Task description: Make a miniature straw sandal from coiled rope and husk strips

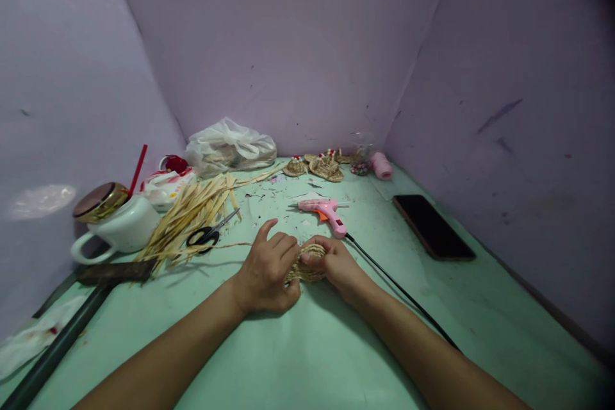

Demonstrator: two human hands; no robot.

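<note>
Both my hands meet at the middle of the green table [307,346] around a small woven straw piece [307,264]. My left hand [267,267] curls its fingers over the piece's left side, thumb raised. My right hand [331,262] pinches its right edge with closed fingers. A thin straw strand [225,245] trails leftward from the piece toward the scissors. Most of the woven piece is hidden under my fingers.
A pink glue gun [325,213] with a black cord [398,291] lies just beyond my hands. Black scissors [209,234] rest on a pile of straw strips [195,211]. A white cup [115,221], plastic bag [230,147], finished woven pieces [319,166], pink spool [382,165] and phone [432,227] surround.
</note>
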